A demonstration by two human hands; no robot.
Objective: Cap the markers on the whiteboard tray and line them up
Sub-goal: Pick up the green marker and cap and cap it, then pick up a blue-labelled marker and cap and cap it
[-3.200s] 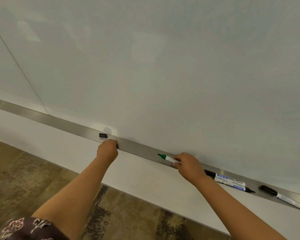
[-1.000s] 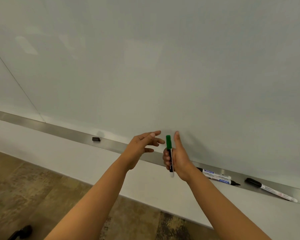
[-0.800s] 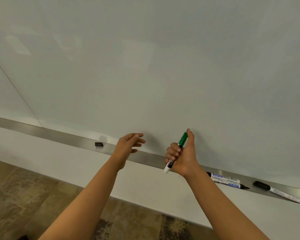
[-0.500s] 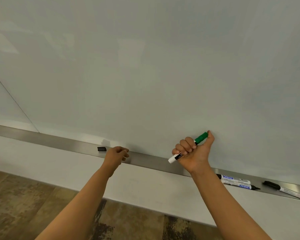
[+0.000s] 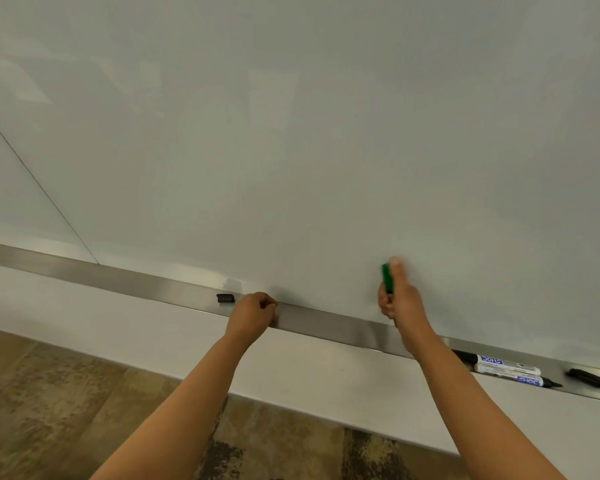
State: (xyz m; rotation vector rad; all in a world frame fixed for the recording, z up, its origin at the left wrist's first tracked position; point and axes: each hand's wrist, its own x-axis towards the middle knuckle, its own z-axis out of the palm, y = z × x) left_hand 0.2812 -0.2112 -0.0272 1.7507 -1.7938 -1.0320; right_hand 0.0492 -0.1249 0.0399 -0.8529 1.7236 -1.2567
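Brushed metal tray point(image 5: 326, 322) under a glossy, smooth whiteboard point(image 5: 291, 133).

The green-capped marker point(image 5: 386, 278) is blurred, its barrel hidden inside the right hand's point(image 5: 400, 304) grip. The frame's right edge cuts off a black-capped white marker point(image 5: 591, 378).

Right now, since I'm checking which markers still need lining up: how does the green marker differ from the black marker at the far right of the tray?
The green marker is gripped upright in the right hand, above the tray; the black marker lies flat on the metal tray, untouched. The green marker's cap is green, the other's black. The green marker's barrel is hidden in the fist, while the black marker runs out of frame. Both appear capped.
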